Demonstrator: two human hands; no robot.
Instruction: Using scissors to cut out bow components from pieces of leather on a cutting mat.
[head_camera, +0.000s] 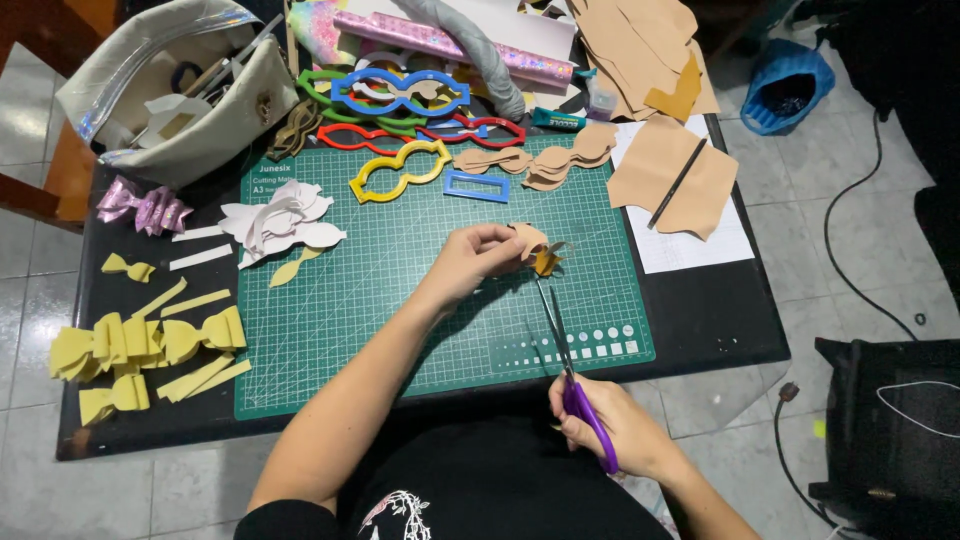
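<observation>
My left hand (475, 255) pinches a small tan and yellow cut-out piece (537, 249) above the green cutting mat (380, 300). My right hand (610, 425) grips purple-handled scissors (572, 370) near the table's front edge. The scissor blades point away from me, and their tips reach just under the held piece. Both forearms stretch out from my body at the bottom of the view.
Yellow bow pieces (140, 350) lie at the left, white cut-outs (285, 222) on the mat's left. Coloured plastic templates (400, 130) and tan shapes (560, 160) sit at the back. An open pouch (180, 90), tan sheets (670, 180), a pencil (677, 182) and a pink bow (145, 207) surround them.
</observation>
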